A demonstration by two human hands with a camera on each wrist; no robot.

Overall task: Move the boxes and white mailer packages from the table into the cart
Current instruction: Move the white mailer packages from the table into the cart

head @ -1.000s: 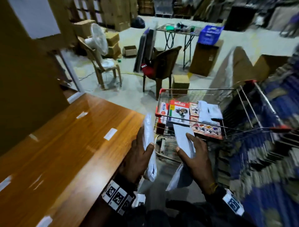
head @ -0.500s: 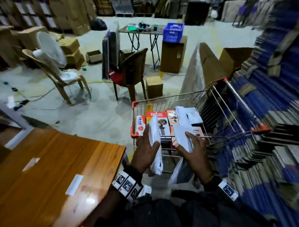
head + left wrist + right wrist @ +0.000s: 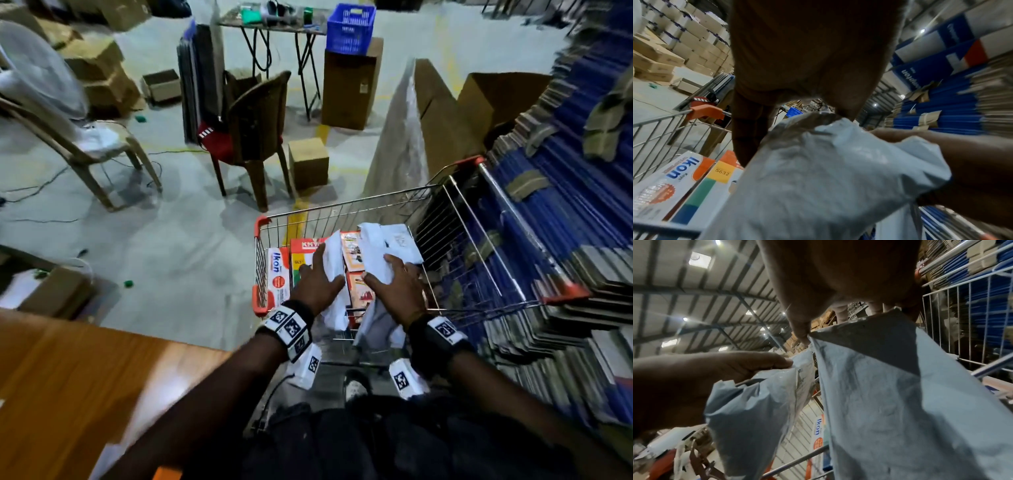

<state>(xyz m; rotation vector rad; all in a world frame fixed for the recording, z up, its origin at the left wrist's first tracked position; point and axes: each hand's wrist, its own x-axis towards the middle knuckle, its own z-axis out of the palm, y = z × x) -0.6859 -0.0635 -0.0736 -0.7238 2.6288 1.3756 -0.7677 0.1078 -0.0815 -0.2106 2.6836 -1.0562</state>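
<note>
My left hand point(image 3: 317, 279) grips a white mailer point(image 3: 334, 274) that hangs over the near rim of the wire cart point(image 3: 346, 205). Beside it my right hand point(image 3: 394, 284) grips a second white mailer point(image 3: 375, 260), also above the cart. In the left wrist view the mailer point(image 3: 828, 178) fills the lower frame under my left hand point(image 3: 809, 113). The right wrist view shows my right hand point(image 3: 840, 316) pinching the top edge of its mailer point(image 3: 900, 402). Colourful boxes point(image 3: 284, 277) and another white mailer point(image 3: 399, 240) lie inside the cart.
The wooden table point(image 3: 78, 387) is at lower left. Stacks of flattened blue cartons point(image 3: 565, 222) press against the cart's right side. A brown chair point(image 3: 255, 130), a small cardboard box point(image 3: 308, 161) and a plastic chair point(image 3: 68, 137) stand on the floor beyond.
Both hands have moved forward from beside the table to over the cart, carrying the mailers. The view has swung right and the table has slid to the lower left.
</note>
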